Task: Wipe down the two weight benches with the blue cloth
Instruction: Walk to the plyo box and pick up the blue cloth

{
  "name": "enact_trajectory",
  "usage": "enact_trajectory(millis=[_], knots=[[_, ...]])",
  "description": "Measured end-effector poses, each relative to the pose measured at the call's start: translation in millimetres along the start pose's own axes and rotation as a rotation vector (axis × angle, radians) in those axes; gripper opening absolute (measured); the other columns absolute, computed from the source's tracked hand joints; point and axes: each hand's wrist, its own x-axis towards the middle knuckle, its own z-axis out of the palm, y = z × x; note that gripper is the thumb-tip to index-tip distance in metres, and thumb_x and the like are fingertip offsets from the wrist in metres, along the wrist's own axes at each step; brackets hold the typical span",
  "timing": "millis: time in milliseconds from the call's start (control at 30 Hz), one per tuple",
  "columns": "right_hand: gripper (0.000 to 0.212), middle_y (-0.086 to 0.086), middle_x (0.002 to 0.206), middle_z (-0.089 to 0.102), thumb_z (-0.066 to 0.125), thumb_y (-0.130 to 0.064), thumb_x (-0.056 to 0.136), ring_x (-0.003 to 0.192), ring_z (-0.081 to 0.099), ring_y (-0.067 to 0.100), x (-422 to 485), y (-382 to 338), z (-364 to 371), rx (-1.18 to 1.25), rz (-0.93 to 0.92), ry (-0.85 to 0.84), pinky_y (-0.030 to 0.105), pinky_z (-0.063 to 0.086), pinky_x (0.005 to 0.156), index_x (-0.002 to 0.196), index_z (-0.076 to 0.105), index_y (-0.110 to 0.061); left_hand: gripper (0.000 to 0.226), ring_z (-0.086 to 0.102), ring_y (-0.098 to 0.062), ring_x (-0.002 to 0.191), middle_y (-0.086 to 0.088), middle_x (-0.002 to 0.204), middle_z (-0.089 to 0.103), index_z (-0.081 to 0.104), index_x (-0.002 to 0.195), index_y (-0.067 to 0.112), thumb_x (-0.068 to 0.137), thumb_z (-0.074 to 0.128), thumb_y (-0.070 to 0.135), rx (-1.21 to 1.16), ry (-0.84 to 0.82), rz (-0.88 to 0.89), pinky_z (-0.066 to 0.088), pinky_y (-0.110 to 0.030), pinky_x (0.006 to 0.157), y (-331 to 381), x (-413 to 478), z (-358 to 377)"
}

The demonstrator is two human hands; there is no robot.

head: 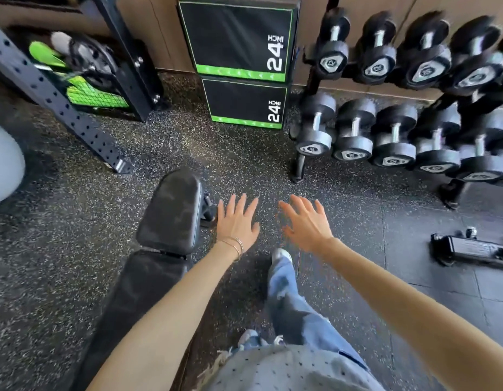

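A black padded weight bench (171,213) runs from the lower left up to the middle of the view, its seat pad at the far end. My left hand (237,221) hovers just right of that seat pad, palm down, fingers spread, holding nothing. My right hand (306,224) is beside it over the speckled floor, also spread and empty. At the right edge a black base bar (470,248) lies on the floor; I cannot tell whether it belongs to a second bench. No blue cloth is in view.
A dumbbell rack (399,108) with several dumbbells fills the upper right. Two stacked black-and-green plyo boxes (241,71) stand against the wall ahead. A perforated black rack upright (55,100) slants at left, with a pale ball (3,162) at the left edge.
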Motion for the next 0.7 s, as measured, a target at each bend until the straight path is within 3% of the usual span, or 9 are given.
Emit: enact_trajectory(millis=[700], knots=[[0.063,0.009,0.152,0.025,0.052,-0.037,0.092,0.140,0.021,0.025,363.2,153.7,-92.8,0.005,-0.019,0.034,0.054,0.022,0.113,0.147,0.025,-0.023,0.063,0.010,-0.029,0.146,-0.004,0.158,0.015,0.012,0.150,0.028,0.095,0.033,0.047,-0.012,0.059,-0.051,0.009,-0.053,0.117,-30.8,379.1,-100.9]])
